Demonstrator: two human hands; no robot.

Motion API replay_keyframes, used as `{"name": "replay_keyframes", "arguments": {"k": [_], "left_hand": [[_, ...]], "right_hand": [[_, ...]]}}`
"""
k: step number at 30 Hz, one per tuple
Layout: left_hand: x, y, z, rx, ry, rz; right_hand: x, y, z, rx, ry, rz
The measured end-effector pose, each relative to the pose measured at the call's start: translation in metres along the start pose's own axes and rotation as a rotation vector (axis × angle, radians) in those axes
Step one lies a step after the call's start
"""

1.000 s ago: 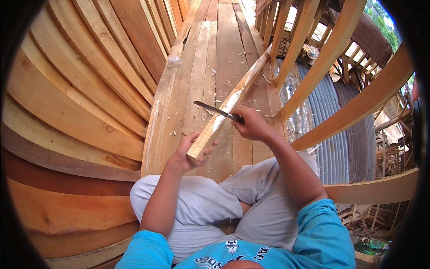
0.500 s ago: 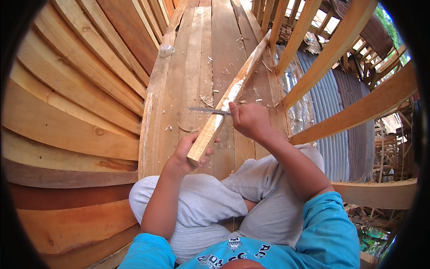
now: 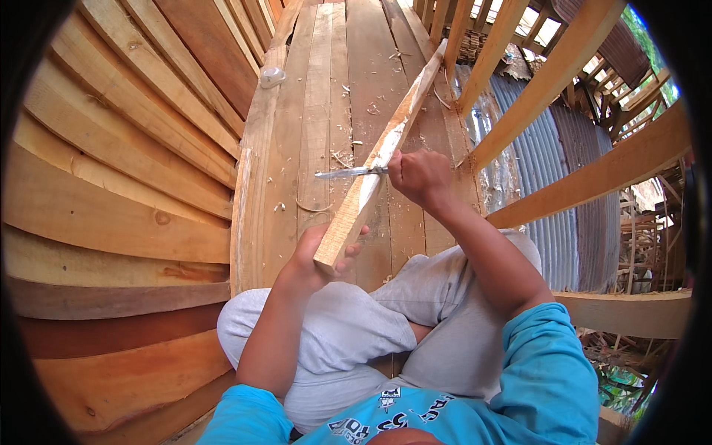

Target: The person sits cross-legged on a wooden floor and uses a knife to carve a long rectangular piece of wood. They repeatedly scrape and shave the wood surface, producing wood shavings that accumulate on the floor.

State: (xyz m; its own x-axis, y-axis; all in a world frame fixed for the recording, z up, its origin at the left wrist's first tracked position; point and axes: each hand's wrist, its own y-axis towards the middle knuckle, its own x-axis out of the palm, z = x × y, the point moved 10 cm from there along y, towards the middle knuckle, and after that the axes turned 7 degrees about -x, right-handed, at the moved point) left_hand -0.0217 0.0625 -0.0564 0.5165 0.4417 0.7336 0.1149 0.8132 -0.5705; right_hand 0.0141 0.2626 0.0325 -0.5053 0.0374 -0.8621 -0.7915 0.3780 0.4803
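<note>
A long squared length of wood (image 3: pixel 352 215) slants from my lap up to the far right, its sides part pale and part brown. My left hand (image 3: pixel 320 251) is closed around its near end from below, with fingertips showing on the right side. In my right hand (image 3: pixel 421 178) is the handle of a knife (image 3: pixel 341 173), mostly hidden by the fist. The blade lies crosswise over the wood, touching or very close to its upper face, and its tip sticks out on the left.
Wood shavings (image 3: pixel 343 159) lie scattered over the plank floor (image 3: pixel 315 133). A small clear container (image 3: pixel 272 76) sits at the far left. Stacked boards (image 3: pixel 119 193) line the left side. Upright wooden slats (image 3: pixel 549 89) stand on the right, with corrugated metal sheets (image 3: pixel 549 170) beyond.
My right hand and the knife have shifted slightly up and right, and the blade's flat now catches more light. The left hand still grips the wood, which has barely moved.
</note>
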Motion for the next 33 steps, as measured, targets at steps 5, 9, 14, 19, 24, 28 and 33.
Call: {"name": "replay_keyframes", "arguments": {"k": [5, 9, 14, 19, 24, 28, 33], "left_hand": [[-0.008, 0.002, 0.003, -0.011, 0.040, -0.032], [0.003, -0.001, -0.003, -0.019, -0.049, -0.038], [-0.009, 0.000, -0.002, -0.027, 0.154, 0.030], [-0.002, -0.005, 0.005, -0.042, -0.038, -0.016], [-0.001, -0.005, 0.004, 0.011, 0.082, 0.055], [-0.001, -0.009, 0.012, 0.015, 0.009, 0.037], [0.004, 0.000, 0.003, 0.039, 0.097, 0.017]], "right_hand": [[-0.005, -0.012, -0.040, -0.040, -0.005, -0.051], [-0.005, 0.000, -0.006, 0.035, 0.021, -0.030], [0.002, -0.008, -0.008, 0.026, 0.028, -0.024], [-0.006, -0.006, -0.021, 0.127, 0.007, -0.010], [0.006, 0.010, 0.017, 0.047, -0.016, -0.040], [0.005, -0.006, -0.023, 0.100, 0.001, -0.119], [0.017, -0.003, 0.034, 0.033, -0.029, 0.041]]}}
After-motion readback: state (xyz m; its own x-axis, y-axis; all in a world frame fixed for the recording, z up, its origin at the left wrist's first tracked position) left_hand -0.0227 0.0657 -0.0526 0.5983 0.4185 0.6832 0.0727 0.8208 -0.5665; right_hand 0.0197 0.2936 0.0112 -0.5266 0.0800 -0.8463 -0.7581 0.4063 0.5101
